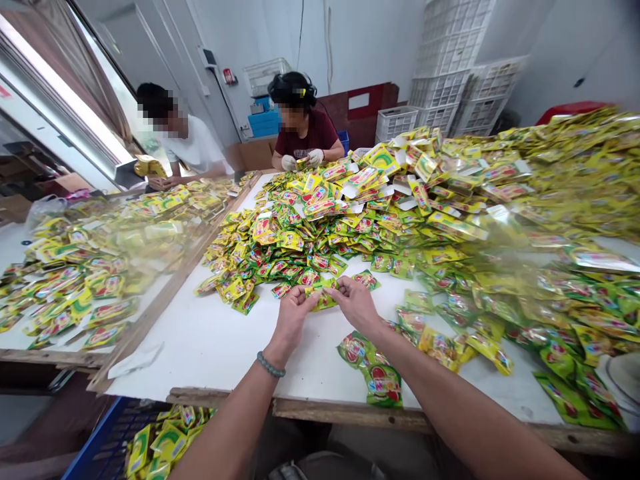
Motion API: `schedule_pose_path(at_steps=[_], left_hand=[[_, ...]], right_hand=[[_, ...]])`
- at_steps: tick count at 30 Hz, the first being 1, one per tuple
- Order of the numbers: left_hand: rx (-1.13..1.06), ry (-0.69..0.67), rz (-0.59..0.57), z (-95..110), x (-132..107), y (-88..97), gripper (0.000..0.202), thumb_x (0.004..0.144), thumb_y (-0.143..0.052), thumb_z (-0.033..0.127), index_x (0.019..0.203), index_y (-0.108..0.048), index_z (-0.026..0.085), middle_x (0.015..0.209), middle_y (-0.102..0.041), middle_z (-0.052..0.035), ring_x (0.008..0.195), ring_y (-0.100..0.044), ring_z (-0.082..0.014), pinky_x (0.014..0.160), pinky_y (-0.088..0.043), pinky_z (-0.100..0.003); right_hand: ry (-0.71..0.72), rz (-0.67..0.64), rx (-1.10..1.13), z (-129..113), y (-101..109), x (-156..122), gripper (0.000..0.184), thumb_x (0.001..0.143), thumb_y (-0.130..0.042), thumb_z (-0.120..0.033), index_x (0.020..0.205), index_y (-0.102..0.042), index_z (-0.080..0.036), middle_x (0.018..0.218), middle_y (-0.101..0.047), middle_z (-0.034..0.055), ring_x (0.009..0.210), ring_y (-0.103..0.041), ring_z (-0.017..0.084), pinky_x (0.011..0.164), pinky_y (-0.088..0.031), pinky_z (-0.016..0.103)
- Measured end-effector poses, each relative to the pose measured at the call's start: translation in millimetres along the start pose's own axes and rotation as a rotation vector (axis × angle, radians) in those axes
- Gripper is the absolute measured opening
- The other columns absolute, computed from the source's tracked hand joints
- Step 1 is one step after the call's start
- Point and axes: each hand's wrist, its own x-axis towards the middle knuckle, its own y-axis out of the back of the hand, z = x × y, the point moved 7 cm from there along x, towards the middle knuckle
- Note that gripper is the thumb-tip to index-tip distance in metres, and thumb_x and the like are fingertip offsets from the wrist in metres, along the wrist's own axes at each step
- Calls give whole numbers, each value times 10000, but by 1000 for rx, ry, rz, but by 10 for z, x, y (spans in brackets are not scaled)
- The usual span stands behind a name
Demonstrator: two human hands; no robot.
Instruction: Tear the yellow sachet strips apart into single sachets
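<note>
Both my hands meet over the white tabletop, at the near edge of a heap of small packets. Between them is a small green and yellow packet (325, 301), pinched at its two ends. My left hand (296, 312), with a beaded bracelet at the wrist, grips the left end between thumb and finger. At the other end, my right hand (356, 303) closes its thumb and finger on the packet. Green sachets with a red fruit picture (383, 383) lie under my right forearm. Just beyond my hands spreads the heap of green and yellow packets (300, 247).
Flat yellow boxes (367, 177) top the heap. A blue crate (100, 437) of yellow packets stands below the table's front edge. A wooden strip (170, 293) divides the tables. Two people sit across, one wearing white gloves (315, 158). White crates (440, 87) are stacked behind.
</note>
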Motion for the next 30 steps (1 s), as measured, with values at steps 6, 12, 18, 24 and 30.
schedule_pose_path(at_steps=[6, 12, 18, 24, 30], left_hand=[[-3, 23, -99, 91, 46, -139, 439, 562, -852, 335, 863, -579, 170, 778, -712, -21, 711, -653, -160, 738, -488, -305], [274, 30, -331, 329, 292, -407, 336, 629, -793, 345, 863, -641, 158, 772, -694, -50, 734, -650, -187, 729, -498, -327], [823, -422, 140, 1172, 942, -67, 348, 579, -746, 153, 917, -677, 205, 928, -693, -90, 859, -623, -256, 783, -464, -364], [1087, -643, 148, 1500, 1381, -387, 514, 617, -769, 251, 1109, -634, 190, 1127, -659, -158, 1072, -569, -339, 927, -399, -422], [1245, -657, -7, 1400, 1597, -871, 357, 623, -773, 182, 962, -667, 218, 910, -695, -115, 953, -612, -317, 827, -412, -353]], right_hand=[[-159, -146, 252, -10, -26, -20, 410, 699, -648, -587, 728, -523, -198, 664, -540, -16, 620, -508, 129, 572, -440, 249], [-226, -129, 289, 7, 143, 58, 369, 636, -697, -523, 659, -503, -209, 623, -560, -6, 599, -552, 158, 576, -504, 308], [-85, 99, -1, -37, 403, 137, 312, 726, -587, -451, 599, -408, -229, 542, -453, -32, 547, -438, 138, 517, -407, 260], [-51, 96, -64, -146, 357, 91, 289, 748, -530, -445, 614, -376, -240, 560, -471, -24, 564, -438, 159, 534, -360, 271], [-45, 103, -72, -163, 385, 98, 285, 748, -524, -449, 610, -385, -242, 560, -480, -18, 576, -447, 167, 529, -337, 264]])
